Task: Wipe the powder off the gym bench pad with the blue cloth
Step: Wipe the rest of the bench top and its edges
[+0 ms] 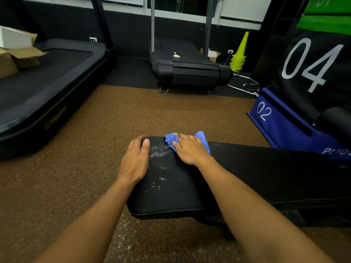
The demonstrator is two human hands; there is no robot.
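Observation:
A black gym bench pad (256, 173) runs from the centre toward the right. White powder (159, 152) streaks its left end, with more specks lower down near the front edge. My right hand (190, 149) presses a crumpled blue cloth (204, 140) flat onto the far edge of the pad, just right of the powder. Most of the cloth is hidden under the palm. My left hand (135, 160) rests on the pad's left end, fingers curled over its edge, thumb on top.
Brown speckled floor (133, 114) lies ahead, with some white dust below the bench. A large treadmill (47, 88) stands at left, another treadmill (190, 71) at the back. Blue and black numbered plyo boxes (281, 120) stand at right, beside stacked yellow-green cones (239, 57).

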